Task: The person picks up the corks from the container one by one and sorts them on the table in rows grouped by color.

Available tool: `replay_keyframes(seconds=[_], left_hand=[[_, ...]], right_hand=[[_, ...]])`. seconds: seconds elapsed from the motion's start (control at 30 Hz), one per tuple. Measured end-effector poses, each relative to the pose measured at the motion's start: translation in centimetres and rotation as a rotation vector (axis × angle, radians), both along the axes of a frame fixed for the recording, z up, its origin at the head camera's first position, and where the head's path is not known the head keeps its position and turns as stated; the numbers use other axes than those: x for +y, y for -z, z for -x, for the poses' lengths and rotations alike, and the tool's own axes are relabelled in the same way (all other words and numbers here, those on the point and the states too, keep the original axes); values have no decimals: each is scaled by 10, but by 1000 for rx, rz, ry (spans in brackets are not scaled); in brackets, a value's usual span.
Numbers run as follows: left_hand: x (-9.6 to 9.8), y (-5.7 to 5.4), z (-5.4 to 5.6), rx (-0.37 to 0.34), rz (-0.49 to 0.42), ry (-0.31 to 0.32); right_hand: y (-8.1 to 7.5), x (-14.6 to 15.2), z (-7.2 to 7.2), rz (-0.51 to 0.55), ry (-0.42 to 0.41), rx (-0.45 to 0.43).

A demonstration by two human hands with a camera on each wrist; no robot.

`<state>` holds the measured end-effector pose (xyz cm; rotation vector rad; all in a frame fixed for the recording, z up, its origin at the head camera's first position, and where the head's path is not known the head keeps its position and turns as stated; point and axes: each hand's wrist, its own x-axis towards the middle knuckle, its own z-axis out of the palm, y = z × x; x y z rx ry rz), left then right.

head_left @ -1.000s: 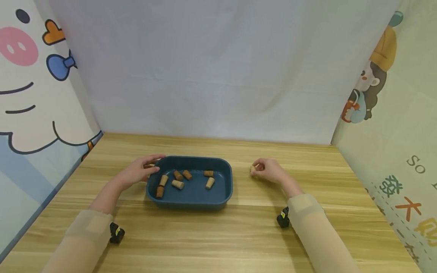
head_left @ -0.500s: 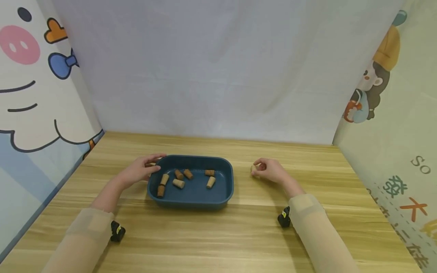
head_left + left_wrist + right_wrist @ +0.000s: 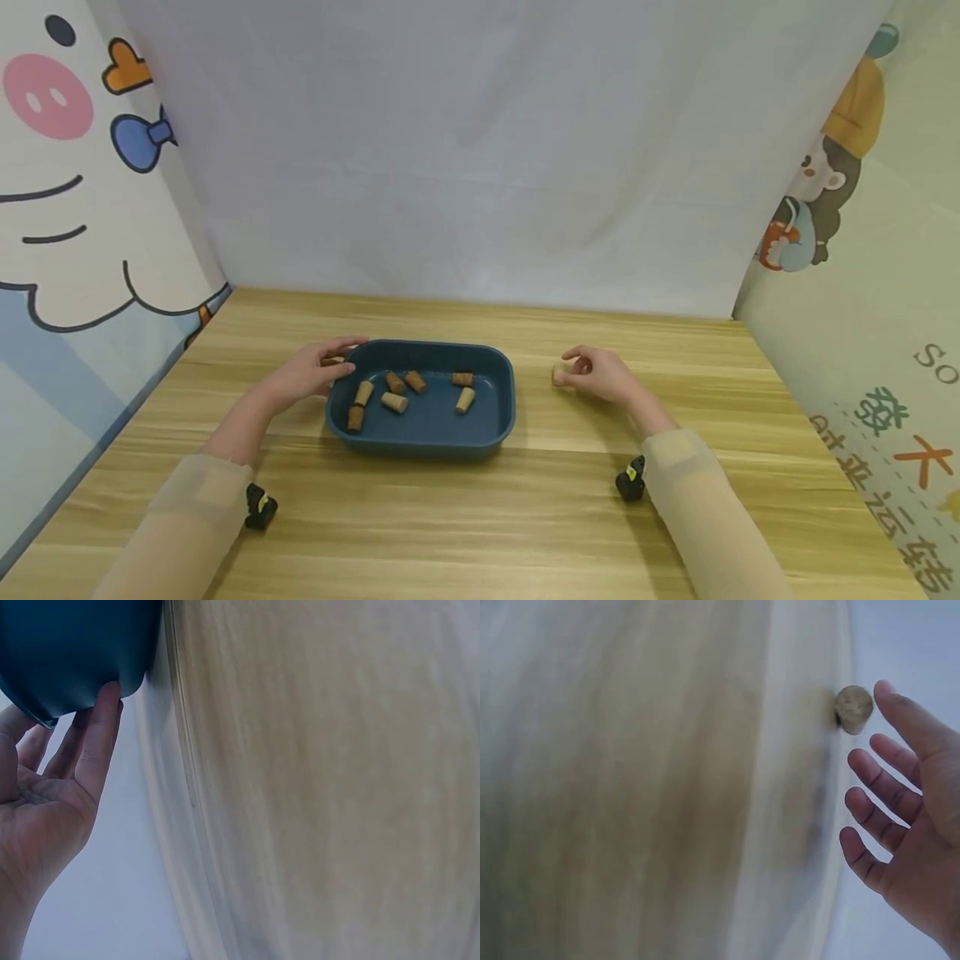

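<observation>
A dark blue rectangular tray [image 3: 420,446] stands left of centre on the wooden table in the head view, with several wine corks [image 3: 393,402] lying loose in it. My left hand [image 3: 303,379] holds the tray's left end, thumb at the rim and fingers at the outer wall; the left wrist view shows fingers [image 3: 97,742] against the outside. Right of the tray, one pale cork [image 3: 558,373] is on the table beside my right hand [image 3: 603,377]. In the right wrist view that cork [image 3: 853,710] sits just apart from the thumb, and the fingers are spread and hold nothing.
Wooden tabletop [image 3: 465,525] lies in front of the tray and between the forearms. A white cloth [image 3: 465,167] hangs behind the table, and printed cloths flank it left and right. A small black device [image 3: 260,507] sits at each wrist.
My right hand's fingers have come apart from the pale cork, which stays on the table. The left hand keeps its place at the tray. The head view has shifted slightly.
</observation>
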<state>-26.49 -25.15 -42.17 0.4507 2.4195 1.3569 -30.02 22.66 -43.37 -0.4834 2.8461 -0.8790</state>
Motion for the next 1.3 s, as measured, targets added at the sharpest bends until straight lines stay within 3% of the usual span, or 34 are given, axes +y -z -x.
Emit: replay_keyframes(seconds=[0.37, 0.67, 1.07, 1.3], left_hand=[[0, 2, 1, -4, -22, -6], [1, 2, 0, -4, -23, -12], [1, 0, 0, -5, 2, -15], [1, 2, 0, 7, -3, -23]], right_hand=[[-34, -11, -15, 16, -38, 155], [-60, -34, -32, 38, -62, 186], [-72, -76, -45, 99, -141, 238], [-71, -103, -53, 134, -200, 263]])
